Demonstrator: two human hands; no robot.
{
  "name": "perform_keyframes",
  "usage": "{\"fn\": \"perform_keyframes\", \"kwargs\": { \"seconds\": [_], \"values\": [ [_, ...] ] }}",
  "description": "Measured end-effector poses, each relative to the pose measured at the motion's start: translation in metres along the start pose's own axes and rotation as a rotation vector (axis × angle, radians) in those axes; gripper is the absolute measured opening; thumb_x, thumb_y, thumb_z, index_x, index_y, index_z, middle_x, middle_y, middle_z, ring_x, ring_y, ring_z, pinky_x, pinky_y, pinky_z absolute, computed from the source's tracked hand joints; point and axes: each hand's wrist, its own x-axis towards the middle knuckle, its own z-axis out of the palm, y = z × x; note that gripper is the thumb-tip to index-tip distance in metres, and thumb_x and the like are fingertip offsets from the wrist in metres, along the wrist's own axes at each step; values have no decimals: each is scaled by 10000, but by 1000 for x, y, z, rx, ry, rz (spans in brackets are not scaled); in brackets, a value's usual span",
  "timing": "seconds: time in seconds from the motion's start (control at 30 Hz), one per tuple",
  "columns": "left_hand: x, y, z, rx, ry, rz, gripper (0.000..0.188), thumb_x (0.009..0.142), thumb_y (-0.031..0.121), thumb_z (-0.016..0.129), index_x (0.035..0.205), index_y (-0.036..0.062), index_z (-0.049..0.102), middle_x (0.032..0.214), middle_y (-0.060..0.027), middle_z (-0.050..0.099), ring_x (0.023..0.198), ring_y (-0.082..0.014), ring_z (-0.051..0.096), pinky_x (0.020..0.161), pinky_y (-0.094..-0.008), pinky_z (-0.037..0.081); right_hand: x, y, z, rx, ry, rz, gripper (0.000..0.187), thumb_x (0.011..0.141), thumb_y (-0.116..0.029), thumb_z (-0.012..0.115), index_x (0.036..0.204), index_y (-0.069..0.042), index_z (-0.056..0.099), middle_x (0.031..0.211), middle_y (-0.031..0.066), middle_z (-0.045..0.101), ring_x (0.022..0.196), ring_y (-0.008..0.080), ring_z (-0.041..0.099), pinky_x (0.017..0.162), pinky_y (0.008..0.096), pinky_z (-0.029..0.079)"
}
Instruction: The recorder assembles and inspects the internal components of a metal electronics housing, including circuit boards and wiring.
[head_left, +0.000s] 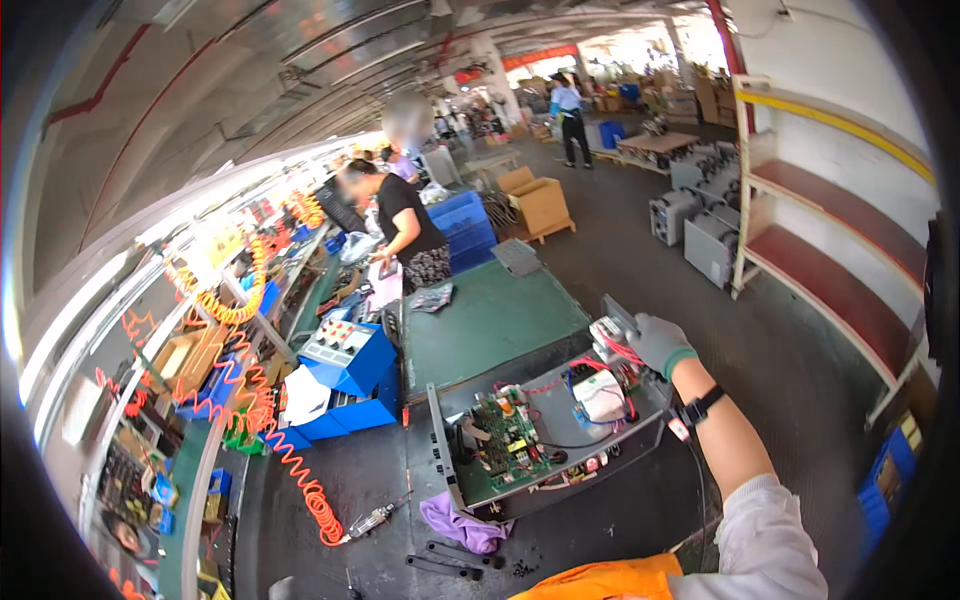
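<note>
The fingers of the right hand (662,345) are bent and point to the left, lying against a grey plate (621,316) at the far right end of the open chassis (545,491); the fingertips are partly hidden, so I cannot tell whether they close on it. The back of the hand, in a grey glove with a green cuff (682,360), faces up and to the right. The wrist is roughly straight, with a black strap (697,408) around the lower forearm. The bare forearm slants up and left from the lower right, nearly extended beyond a pale sleeve (765,535) bunched near the elbow.

At the lower left edge a small grey shape (283,589) shows; too little is visible to say whether it is the left hand, or how its fingers stand.

The chassis lies on the dark bench, its top open, in front of the person, with a green circuit board (500,437) at its left and a white block (598,397) among red and blue wires at its right. Just below its near left corner lies a purple cloth (465,522), with black strips (445,560) beside it. Farther left, a tool (370,523) lies at the end of an orange coiled hose (318,510).
</note>
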Motion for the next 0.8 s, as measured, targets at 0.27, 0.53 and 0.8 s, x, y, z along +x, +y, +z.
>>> {"fn": "perform_keyframes", "kwargs": {
  "seconds": [0.27, 0.53, 0.8],
  "values": [
    [-168, 237, 334, 74, -407, 1102, 459, 891, 208, 657, 1280, -15, 558, 1284, -160, 574, 1157, -294, 562, 1008, -375, 430, -9, 7, -18, -8, 36, 47, 344, 935, -350, 526, 1072, -44, 604, 1035, 194, 683, 963, 367, 663, 858, 464, 520],
    [-274, 315, 425, 441, -423, 1778, 299, 835, 278, 714, 1060, 82, 698, 1028, -109, 688, 1123, -302, 574, 1046, -448, 354, -15, 0, -21, 26, -75, 150, 430, 917, -401, 530, 1146, -58, 648, 1135, 188, 673, 1065, 347, 647, 931, 439, 501],
    [-293, 317, 431, 550, -412, 1678, 251, 781, 301, 711, 987, 160, 732, 913, -43, 717, 1018, -276, 614, 1071, -488, 300, -16, 4, -26, 56, -106, 158, 438, 921, -388, 514, 1147, -34, 640, 1118, 197, 678, 1051, 350, 652, 921, 442, 501]
  ]
}}
